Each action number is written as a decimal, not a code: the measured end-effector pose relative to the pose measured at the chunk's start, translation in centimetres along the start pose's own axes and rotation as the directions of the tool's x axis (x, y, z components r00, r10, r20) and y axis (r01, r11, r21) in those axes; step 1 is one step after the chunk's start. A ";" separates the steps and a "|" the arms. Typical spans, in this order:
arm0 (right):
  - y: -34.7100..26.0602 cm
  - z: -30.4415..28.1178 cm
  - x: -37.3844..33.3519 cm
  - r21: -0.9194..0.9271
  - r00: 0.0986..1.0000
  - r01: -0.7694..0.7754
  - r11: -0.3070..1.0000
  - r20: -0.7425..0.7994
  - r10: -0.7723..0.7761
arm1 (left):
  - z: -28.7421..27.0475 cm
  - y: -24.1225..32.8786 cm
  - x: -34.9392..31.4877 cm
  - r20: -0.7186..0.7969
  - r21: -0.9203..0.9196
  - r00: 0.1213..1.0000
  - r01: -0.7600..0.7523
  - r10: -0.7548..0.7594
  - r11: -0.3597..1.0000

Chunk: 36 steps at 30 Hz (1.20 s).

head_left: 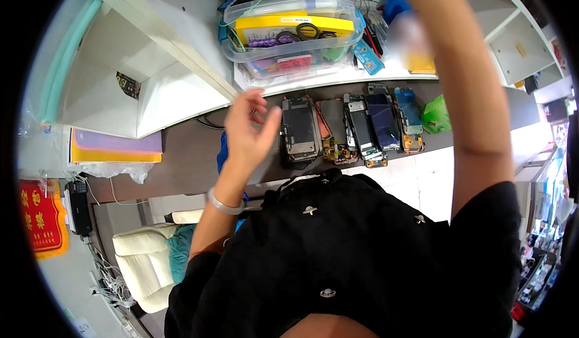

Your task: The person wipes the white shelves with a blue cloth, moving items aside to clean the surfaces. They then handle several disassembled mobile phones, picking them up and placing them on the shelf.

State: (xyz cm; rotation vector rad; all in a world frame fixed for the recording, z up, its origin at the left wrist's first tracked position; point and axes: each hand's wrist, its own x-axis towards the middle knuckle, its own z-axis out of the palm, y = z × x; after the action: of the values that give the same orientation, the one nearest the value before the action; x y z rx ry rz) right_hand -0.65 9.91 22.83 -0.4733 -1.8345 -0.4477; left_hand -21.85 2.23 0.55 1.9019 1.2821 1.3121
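My left hand (248, 130) is raised near the front edge of the shelf unit, left of the phone parts. Its fingers are loosely bent, the thumb stands apart, and nothing is in it. Below it, a pale bangle (225, 203) circles the wrist. My right forearm (461, 54) stretches up past the top edge, so that hand is out of sight. Several stacks of disassembled phones lie on the brown desk, among them a dark phone body (300, 130), a phone screen with a bluish-purple sheen (384, 121) and a blue-backed phone part (408, 112).
A clear plastic bin (283, 54) on the shelf holds yellow boxes and black-handled scissors (307, 31). Beside it lies a blue packet (367, 57). A green bag (435, 115) sits right of the phones. Folders (114, 142) lie at left, above a cream chair (142, 259).
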 end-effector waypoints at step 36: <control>-11.1 7.3 -34.3 -0.065 -0.152 -0.986 -0.153 0.719 0.678 | 5.9 -7.9 -5.6 0.325 -0.358 0.605 0.790 -0.727 0.497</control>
State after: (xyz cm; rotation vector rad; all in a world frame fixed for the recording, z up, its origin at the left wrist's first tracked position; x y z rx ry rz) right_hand -2.57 0.93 -12.79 -1.4969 -1.3912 1.4763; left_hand -20.39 1.32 -10.61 0.8428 1.3319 0.8590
